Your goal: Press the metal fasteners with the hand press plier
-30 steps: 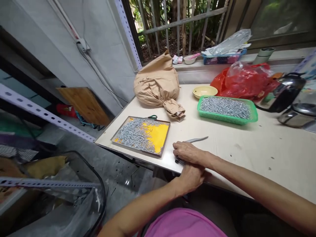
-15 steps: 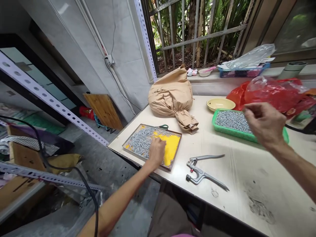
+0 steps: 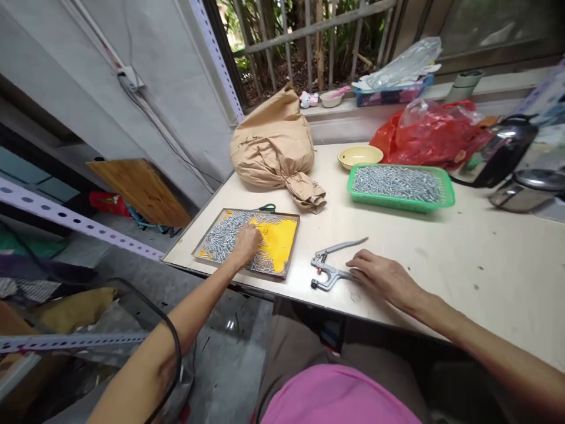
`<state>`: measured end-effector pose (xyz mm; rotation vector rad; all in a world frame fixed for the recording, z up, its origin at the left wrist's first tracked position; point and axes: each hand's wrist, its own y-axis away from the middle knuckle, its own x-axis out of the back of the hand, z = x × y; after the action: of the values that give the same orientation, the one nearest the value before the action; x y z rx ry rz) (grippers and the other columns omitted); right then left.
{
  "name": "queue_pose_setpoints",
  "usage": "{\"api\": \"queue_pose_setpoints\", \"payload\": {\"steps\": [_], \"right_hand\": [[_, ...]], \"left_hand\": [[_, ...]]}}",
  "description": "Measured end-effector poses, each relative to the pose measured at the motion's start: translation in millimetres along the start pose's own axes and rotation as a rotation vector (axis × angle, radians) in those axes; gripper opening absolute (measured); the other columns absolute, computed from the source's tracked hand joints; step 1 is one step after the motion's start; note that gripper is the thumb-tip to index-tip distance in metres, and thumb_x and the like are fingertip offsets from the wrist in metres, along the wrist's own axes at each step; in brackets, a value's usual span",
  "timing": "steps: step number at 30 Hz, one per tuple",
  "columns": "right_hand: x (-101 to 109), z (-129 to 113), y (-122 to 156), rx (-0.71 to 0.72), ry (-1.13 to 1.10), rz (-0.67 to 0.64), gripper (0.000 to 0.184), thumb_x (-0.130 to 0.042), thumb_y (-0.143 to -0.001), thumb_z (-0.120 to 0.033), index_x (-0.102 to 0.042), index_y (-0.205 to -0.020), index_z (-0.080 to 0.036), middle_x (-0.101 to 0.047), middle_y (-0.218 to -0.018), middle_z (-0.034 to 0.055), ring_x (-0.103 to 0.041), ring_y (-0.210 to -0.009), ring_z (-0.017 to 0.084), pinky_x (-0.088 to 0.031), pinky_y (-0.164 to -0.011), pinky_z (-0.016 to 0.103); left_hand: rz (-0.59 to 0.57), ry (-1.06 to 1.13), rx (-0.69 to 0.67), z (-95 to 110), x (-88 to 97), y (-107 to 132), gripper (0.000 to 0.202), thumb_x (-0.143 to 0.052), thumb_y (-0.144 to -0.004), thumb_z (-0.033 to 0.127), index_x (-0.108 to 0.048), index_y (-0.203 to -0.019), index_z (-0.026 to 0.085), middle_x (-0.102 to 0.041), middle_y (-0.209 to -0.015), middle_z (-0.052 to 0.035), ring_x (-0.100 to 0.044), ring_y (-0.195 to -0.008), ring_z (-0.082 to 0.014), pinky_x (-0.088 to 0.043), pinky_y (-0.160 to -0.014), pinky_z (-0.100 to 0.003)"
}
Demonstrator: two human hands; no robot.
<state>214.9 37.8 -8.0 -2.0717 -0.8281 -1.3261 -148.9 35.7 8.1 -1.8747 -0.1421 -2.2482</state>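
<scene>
A shallow tray [image 3: 293,247] with a yellow bottom lies at the table's left front corner, covered in part by small silvery metal pieces [image 3: 223,235]. In it, my left hand [image 3: 248,240] has its fingers bent together down among the pieces; what they pinch, if anything, is hidden. Grey metal hand pliers [image 3: 329,274] with a spring lie spread on the table to the right of the tray. Over their lower handle lies my right hand [image 3: 383,278], fingers stretched out to the left, hiding the handle's end.
A green basket [image 3: 399,204] full of similar metal pieces stands farther back, before a yellow bowl [image 3: 359,156] and red plastic bags [image 3: 424,138]. A tied brown paper bag [image 3: 273,141] is behind the tray. Green scissor handles [image 3: 267,208] show at its edge. A kettle [image 3: 503,150] stands right.
My right hand has come down from above the green basket to the pliers' lower handle. My left hand stays in the tray, shifted slightly towards the loose pieces. The view has turned right and down.
</scene>
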Motion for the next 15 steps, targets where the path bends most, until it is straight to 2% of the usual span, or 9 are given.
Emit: {"api": "queue_pose_setpoints", "payload": {"steps": [3, 5, 6, 8, 11, 15], "right_hand": [[-3, -16, 8, -0.075, 0.041, -0.139, 0.028, -0.035, -0.096, -0.025, -0.060, -0.106, -0.021, -0.059, -0.099, 0.0069, -0.059, -0.082, 0.016, -0.043, -0.070, 0.028], [-3, -18, 9, -0.133, 0.058, -0.199, 0.026, -0.037, -0.095, -0.025, -0.059, -0.107, -0.020, -0.058, -0.098, 0.0072, -0.058, -0.082, 0.017, -0.041, -0.069, 0.027], [-3, -18, 10, -0.155, 0.069, -0.214, 0.025, -0.038, -0.095, -0.024, -0.059, -0.107, -0.019, -0.057, -0.097, 0.0073, -0.057, -0.082, 0.017, -0.040, -0.067, 0.027], [-4, -15, 10, -0.178, 0.102, -0.226, 0.024, -0.036, -0.095, -0.023, -0.059, -0.102, -0.018, -0.057, -0.095, 0.0072, -0.056, -0.080, 0.017, -0.037, -0.064, 0.027], [-10, -11, 11, -0.176, 0.156, -0.222, 0.023, -0.034, -0.095, -0.019, -0.057, -0.096, -0.018, -0.056, -0.094, 0.0069, -0.054, -0.077, 0.016, -0.034, -0.061, 0.027], [-17, -7, 12, -0.149, 0.167, -0.190, 0.022, -0.034, -0.096, -0.019, -0.056, -0.096, -0.018, -0.055, -0.095, 0.0064, -0.054, -0.079, 0.016, -0.033, -0.061, 0.027]], "left_hand": [[0.015, 0.075, -0.035, 15, 7.7, 5, 0.019, -0.055, -0.077, 0.005, -0.055, -0.060, 0.014, -0.056, -0.072, -0.0034, -0.051, -0.091, -0.0178, -0.038, -0.078, -0.024], [-0.007, 0.134, -0.060, 36, 8.2, 18, 0.012, -0.055, -0.079, 0.011, -0.061, -0.069, 0.014, -0.058, -0.071, -0.0014, -0.055, -0.080, -0.0143, -0.039, -0.072, -0.022], [-0.056, 0.203, -0.053, 48, 6.4, 26, 0.010, -0.055, -0.079, 0.016, -0.063, -0.074, 0.014, -0.059, -0.068, -0.0003, -0.055, -0.070, -0.0121, -0.040, -0.066, -0.021], [-0.232, 0.429, 0.026, 75, -1.1, 45, 0.013, -0.057, -0.079, 0.024, -0.064, -0.079, 0.013, -0.056, -0.060, 0.0019, -0.049, -0.052, -0.0083, -0.037, -0.052, -0.020], [-0.503, 0.773, 0.211, 107, -16.8, 68, 0.019, -0.060, -0.076, 0.031, -0.062, -0.077, 0.013, -0.050, -0.052, 0.0042, -0.039, -0.040, -0.0056, -0.029, -0.040, -0.018], [-0.607, 0.815, 0.266, 120, -32.8, 74, 0.026, -0.064, -0.072, 0.038, -0.057, -0.065, 0.014, -0.043, -0.045, 0.0061, -0.035, -0.038, -0.0047, -0.023, -0.037, -0.018]]}}
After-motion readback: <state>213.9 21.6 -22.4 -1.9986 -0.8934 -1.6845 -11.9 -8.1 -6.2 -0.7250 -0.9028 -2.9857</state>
